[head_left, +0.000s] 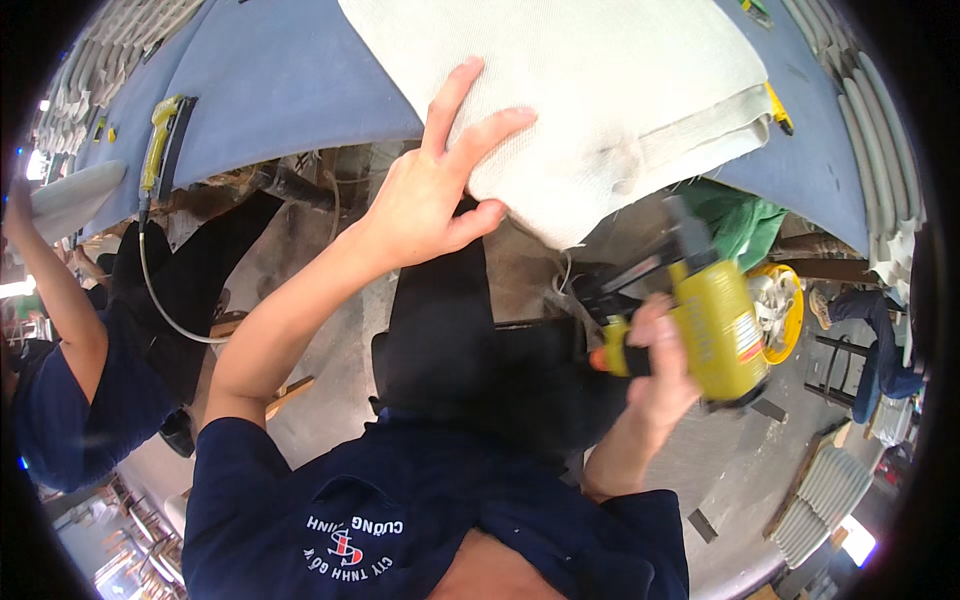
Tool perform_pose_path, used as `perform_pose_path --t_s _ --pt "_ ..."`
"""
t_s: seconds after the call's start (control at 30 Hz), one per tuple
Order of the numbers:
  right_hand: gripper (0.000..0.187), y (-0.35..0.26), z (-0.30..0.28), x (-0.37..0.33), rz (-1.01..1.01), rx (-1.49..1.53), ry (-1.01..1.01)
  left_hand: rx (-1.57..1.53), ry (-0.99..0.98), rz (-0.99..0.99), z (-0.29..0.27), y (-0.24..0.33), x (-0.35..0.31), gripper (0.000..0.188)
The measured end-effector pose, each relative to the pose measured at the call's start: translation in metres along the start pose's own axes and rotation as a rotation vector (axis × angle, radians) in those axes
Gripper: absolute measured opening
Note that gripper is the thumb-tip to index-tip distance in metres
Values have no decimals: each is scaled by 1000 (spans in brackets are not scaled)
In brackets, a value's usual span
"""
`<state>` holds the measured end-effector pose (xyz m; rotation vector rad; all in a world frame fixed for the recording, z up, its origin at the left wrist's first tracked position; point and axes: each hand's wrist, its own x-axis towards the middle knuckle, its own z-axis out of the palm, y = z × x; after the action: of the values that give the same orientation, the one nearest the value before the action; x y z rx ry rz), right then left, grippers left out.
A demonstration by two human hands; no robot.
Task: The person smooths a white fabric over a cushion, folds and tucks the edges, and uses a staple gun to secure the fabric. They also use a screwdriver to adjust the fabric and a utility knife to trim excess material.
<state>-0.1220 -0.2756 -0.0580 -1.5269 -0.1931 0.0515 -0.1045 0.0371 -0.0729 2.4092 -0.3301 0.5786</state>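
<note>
My left hand (425, 190) lies on the cream woven fabric (600, 90) covering a flat piece at the near table edge. Its fingers are spread out flat, with the thumb along the corner. Lower right, my right hand (660, 360) grips a yellow-green pneumatic staple gun (715, 320), smeared by motion. The gun is tilted, its nose pointing up beside the fabric and apart from it. Layers of fabric with frayed threads fold over the right edge of the piece. A dark smudge shows on the fabric near that fold.
A second staple gun (160, 150) with a hose lies on the blue-covered table (280, 90). Another person (90, 370) works at the left. Stacked grey padded pieces (870, 140) line the right. A yellow bucket (785, 310) and green cloth (735, 220) are below the table edge.
</note>
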Motion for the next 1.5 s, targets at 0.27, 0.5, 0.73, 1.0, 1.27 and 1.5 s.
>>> perform_pose_path --t_s 0.27,0.5,0.73,1.0,1.27,1.5 --pt "46 55 57 -14 -347 -257 -180 131 180 33 21 -1 3 91" --pt "56 69 70 5 -407 -248 -216 46 171 -17 25 0 1 97" --pt "55 70 80 1 -386 -285 -176 64 222 25 26 -1 0 97" --pt "43 70 87 -2 -338 -409 -136 41 223 38 28 1 0 96" --pt "29 2 -6 47 -467 -422 171 24 215 29 27 3 -3 85" --pt "57 -45 -164 286 -234 -1464 596 -36 138 28 19 11 2 82"
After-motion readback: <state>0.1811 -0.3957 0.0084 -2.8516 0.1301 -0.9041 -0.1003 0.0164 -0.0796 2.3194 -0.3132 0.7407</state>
